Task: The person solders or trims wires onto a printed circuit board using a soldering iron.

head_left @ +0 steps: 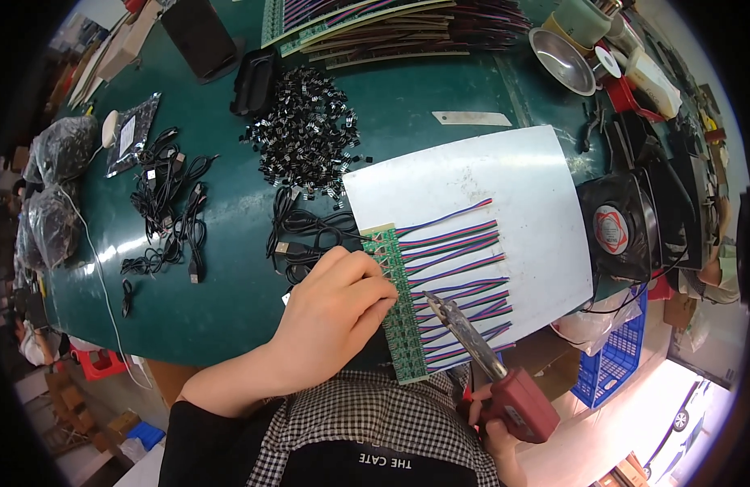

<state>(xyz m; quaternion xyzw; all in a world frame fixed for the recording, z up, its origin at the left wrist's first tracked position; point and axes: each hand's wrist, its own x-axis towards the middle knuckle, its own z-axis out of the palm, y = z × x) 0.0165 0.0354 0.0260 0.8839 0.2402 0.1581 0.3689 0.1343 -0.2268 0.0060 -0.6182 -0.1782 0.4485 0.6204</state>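
A panel of green circuit boards (415,357) lies on a white sheet (529,178), with multicoloured ribbon wires (464,242) running out from its right side. My left hand (334,312) rests over the panel's left edge, fingers curled and pressed together; whatever they pinch is hidden. At the lower right, my right hand (497,434) grips the red handle of a soldering iron (521,406). Its metal tip points up and left, over the wires close to the boards. Black USB cables (306,223) lie just beyond my left hand.
Small black parts (306,134) form a heap beside a black case (256,81). More black cables (170,191) lie at left. Wired boards (383,36) are stacked at the far edge. A metal bowl (563,61) stands far right, a black fan (618,227) nearer. A blue crate (610,357) sits below the table.
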